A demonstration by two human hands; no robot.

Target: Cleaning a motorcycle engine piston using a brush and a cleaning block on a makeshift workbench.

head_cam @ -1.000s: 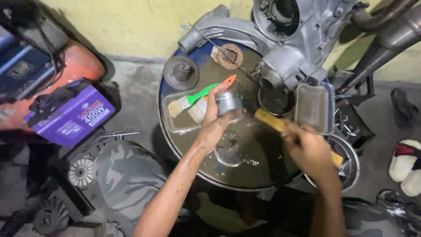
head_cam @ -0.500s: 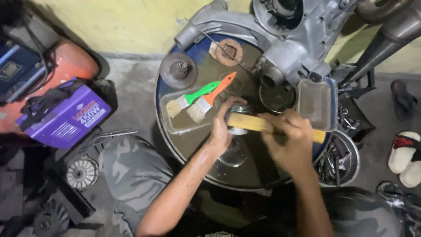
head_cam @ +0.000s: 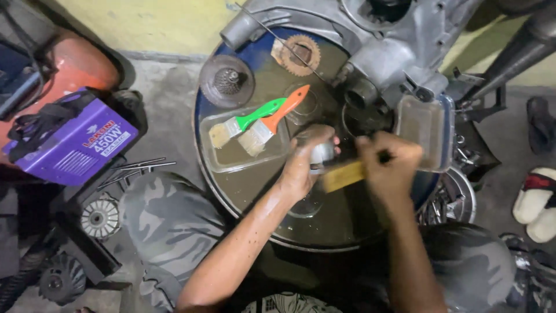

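1. My left hand is closed around a small grey metal part, holding it just above the oily top of the blue drum that serves as my table
2. My right hand grips a brush with a pale wooden handle; its head is against the metal part, hidden between my hands, so I cannot see the bristles
3. As I judge it, the cleaning of this part is under way, not finished: it is in my grip with the brush on it, and nothing shows it set aside as done
4. Just to the left of my left hand lies a shallow clear tray holding murky brown liquid, with a green-handled brush and an orange-handled brush resting in it, bristles down in the liquid
5. Beside my right hand sits a clear rectangular tub with a blue rim; it looks filmed with the same brown liquid, otherwise I cannot tell its contents
6. Beyond both, a large grey engine casing rests on the far edge of the drum, with a rusty toothed sprocket next to it
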